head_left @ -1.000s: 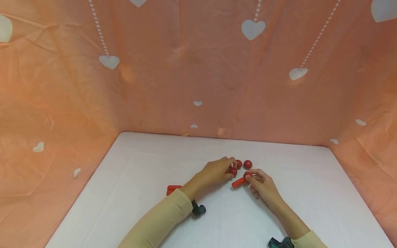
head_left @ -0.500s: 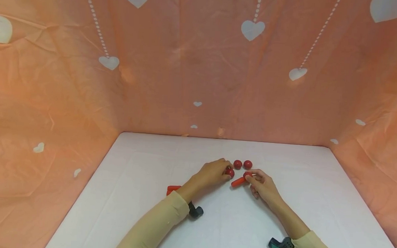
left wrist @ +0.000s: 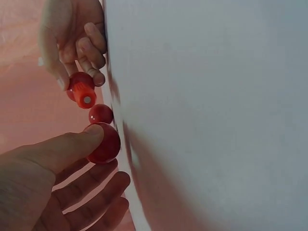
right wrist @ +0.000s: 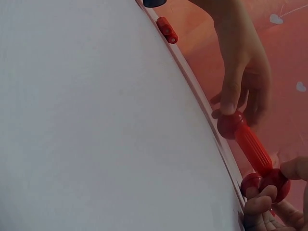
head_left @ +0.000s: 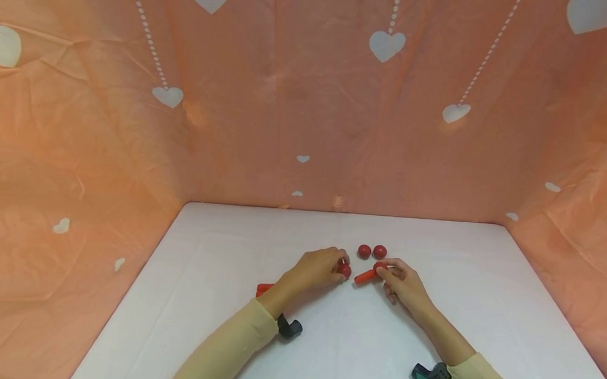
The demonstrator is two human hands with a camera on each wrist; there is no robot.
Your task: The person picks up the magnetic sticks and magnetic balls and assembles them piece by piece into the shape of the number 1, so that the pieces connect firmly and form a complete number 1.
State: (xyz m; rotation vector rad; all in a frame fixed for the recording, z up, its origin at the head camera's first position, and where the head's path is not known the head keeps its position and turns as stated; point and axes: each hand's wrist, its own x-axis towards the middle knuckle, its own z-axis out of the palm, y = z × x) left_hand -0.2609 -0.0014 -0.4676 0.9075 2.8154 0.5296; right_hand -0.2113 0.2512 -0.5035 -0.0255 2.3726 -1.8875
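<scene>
In the head view my left hand (head_left: 318,268) pinches a dark red ball (head_left: 344,271) between thumb and fingers, just left of a ribbed red rod (head_left: 365,277). My right hand (head_left: 403,286) pinches another red ball (head_left: 380,266), which has the rod joined to it and pointing toward the left hand. A silver disc (left wrist: 87,100) shows on the rod's free end in the left wrist view. From the right wrist, the left hand's ball (right wrist: 231,125) overlaps that end of the rod. Two more red balls (head_left: 364,252) (head_left: 380,251) sit side by side behind the hands.
More red rods (head_left: 264,288) lie on the white table (head_left: 356,343), partly hidden behind the left forearm. Dark wrist cameras (head_left: 289,329) hang at both sleeves. An orange curtain with white hearts (head_left: 387,45) encloses the back and sides.
My left hand has drawn its ball left and slightly toward me, away from the two balls at the back. My right hand with the ball and rod has stayed nearly still.
</scene>
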